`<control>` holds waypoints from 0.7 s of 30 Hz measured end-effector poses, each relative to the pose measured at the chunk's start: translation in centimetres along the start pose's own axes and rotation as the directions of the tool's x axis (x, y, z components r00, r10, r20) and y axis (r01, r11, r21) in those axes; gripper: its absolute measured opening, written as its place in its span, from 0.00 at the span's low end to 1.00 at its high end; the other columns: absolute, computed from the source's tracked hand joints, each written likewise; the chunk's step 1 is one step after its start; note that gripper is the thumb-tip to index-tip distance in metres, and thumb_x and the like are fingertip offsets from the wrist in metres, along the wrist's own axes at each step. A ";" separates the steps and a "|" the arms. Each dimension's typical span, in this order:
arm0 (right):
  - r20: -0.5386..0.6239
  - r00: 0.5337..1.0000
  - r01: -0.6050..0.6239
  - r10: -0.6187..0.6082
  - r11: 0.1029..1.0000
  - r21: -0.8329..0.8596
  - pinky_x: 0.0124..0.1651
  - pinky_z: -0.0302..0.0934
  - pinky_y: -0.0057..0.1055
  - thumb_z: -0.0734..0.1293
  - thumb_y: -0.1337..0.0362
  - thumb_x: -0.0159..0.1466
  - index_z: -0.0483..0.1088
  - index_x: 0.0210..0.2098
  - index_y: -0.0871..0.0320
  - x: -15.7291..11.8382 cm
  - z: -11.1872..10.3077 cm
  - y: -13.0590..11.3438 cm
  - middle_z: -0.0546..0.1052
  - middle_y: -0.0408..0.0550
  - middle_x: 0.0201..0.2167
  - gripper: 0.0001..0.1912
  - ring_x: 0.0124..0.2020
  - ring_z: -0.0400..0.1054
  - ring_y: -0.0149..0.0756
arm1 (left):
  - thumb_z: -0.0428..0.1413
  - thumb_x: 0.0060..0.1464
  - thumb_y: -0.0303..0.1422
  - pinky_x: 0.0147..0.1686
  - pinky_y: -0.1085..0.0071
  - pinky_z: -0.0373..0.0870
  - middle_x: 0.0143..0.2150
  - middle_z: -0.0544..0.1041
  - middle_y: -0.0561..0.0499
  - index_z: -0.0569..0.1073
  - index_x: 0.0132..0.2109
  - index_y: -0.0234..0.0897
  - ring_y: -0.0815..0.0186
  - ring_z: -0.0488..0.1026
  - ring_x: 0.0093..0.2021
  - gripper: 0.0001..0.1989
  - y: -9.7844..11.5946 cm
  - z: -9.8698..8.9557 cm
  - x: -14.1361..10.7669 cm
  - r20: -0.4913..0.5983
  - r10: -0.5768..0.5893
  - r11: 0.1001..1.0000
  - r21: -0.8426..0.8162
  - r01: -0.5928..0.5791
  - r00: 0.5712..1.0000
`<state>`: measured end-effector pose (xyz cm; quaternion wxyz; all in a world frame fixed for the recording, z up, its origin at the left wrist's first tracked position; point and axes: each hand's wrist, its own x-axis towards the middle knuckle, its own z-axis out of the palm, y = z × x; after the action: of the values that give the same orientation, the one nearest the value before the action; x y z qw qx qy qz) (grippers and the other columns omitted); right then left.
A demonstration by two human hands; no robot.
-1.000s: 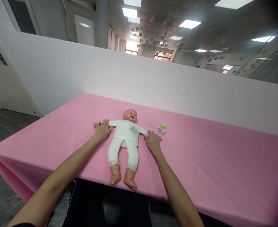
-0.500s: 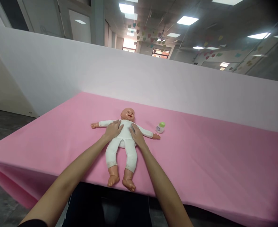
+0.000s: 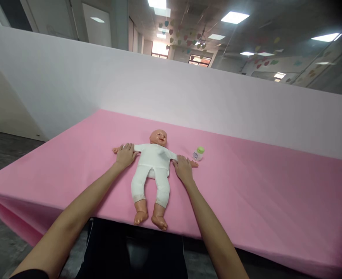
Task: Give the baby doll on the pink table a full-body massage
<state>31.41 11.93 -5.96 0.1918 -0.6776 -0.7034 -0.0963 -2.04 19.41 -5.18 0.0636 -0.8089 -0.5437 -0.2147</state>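
A baby doll [image 3: 155, 157] in a white cloth body lies on its back, its head toward the wall and its bare feet near the table's front edge. My left hand [image 3: 126, 155] rests over the doll's arm on the left, fingers laid across the sleeve. Over the other arm lies my right hand [image 3: 183, 168], its fingers extended on the sleeve and partly covering it. The doll's small hands stick out past both of mine. Just beyond my right hand stands a small clear bottle [image 3: 198, 155] with a green cap.
Pink cloth [image 3: 246, 193] covers the table and hangs over its front edge. A white partition wall [image 3: 188, 93] runs along the table's far side. To the left is a door [image 3: 8, 100] with a handle.
Both my hands have slid outward from the doll's chest onto its arms, the left one leftward and the right one rightward. The doll and bottle stay in place on the cloth.
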 end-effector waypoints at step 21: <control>0.140 0.770 -0.509 0.622 0.467 0.723 0.60 0.67 0.43 0.78 0.49 0.51 0.61 0.57 0.58 -0.4 -1.7 5.0 0.74 0.57 0.54 0.41 0.54 0.71 0.48 | 0.70 0.37 0.43 0.37 0.65 0.71 0.39 0.82 0.44 0.82 0.42 0.34 0.55 0.77 0.39 0.24 -5.9 -1.7 1.0 0.106 -0.416 0.412 -0.863 0.292 0.903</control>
<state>36.64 11.20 -5.24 0.5141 -0.7287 -0.4002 0.2111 -7.49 22.07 -4.00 -0.3622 -0.5814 -0.5151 -0.5153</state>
